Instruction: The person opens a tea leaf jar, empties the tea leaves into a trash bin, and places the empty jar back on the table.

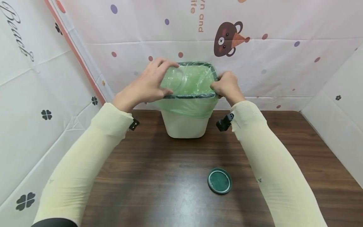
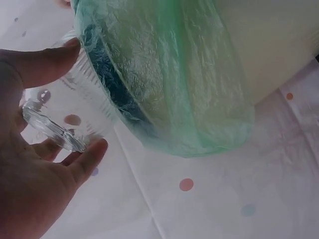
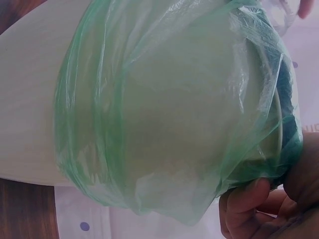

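Note:
My left hand [image 1: 150, 81] holds a clear ribbed jar [image 2: 87, 104] between thumb and fingers, tilted over the left side of a bin's mouth. The pale bin [image 1: 185, 126] stands upright on the table, lined with a thin green plastic bag [image 1: 187, 106] folded over its dark rim [image 1: 195, 96]. On the bin's right side, my right hand [image 1: 227, 87] grips the rim together with the bag; its curled fingers show in the right wrist view. Nearer the front of the table lies a round dark green lid [image 1: 219, 181], apart from both hands.
The brown wooden table [image 1: 158, 189] runs up to a white printed cloth [image 1: 136, 28] hanging behind the bin. More white cloth [image 1: 34, 104] closes off the left, and another panel [image 1: 340, 82] stands to the right.

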`<state>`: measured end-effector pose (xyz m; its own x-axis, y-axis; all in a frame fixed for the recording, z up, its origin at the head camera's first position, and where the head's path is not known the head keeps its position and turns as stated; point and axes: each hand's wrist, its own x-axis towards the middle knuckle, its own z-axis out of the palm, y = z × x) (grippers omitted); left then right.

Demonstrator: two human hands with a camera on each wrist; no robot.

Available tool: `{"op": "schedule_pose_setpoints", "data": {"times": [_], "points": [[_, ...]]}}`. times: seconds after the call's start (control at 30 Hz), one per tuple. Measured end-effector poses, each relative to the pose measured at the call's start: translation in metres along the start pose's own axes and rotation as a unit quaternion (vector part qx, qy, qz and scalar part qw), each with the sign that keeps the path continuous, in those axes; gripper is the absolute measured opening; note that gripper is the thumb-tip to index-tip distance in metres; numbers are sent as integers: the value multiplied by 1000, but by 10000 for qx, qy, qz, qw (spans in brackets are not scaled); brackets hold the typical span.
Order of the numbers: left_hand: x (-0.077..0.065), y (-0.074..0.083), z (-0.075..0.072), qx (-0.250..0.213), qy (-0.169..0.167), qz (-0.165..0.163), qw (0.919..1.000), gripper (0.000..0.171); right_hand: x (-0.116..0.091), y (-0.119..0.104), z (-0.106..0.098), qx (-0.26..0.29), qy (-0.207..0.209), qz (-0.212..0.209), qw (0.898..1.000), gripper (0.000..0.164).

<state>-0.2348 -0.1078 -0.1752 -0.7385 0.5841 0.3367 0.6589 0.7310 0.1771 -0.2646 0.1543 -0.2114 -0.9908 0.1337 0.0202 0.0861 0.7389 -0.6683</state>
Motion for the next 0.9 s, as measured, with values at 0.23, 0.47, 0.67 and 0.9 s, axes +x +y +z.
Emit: {"op": "schedule_pose_setpoints", "data": {"times": [0.23,0.47,0.67,0.9], "points": [[-6,2,1,-276,540,114,9981,75,0,1,0,36,-23,21,10000,13],[-12,6,-1,-411,838,100,9956,75,0,2,0,3,-42,-11,10000,10],[-17,8,-2,-383,1033,146,9938,74,0,2,-1,17,-40,-46,10000,11],[-26,11,-3,-376,1097,81,9932,76,-1,2,-2,60,-54,-141,9999,10]]}}
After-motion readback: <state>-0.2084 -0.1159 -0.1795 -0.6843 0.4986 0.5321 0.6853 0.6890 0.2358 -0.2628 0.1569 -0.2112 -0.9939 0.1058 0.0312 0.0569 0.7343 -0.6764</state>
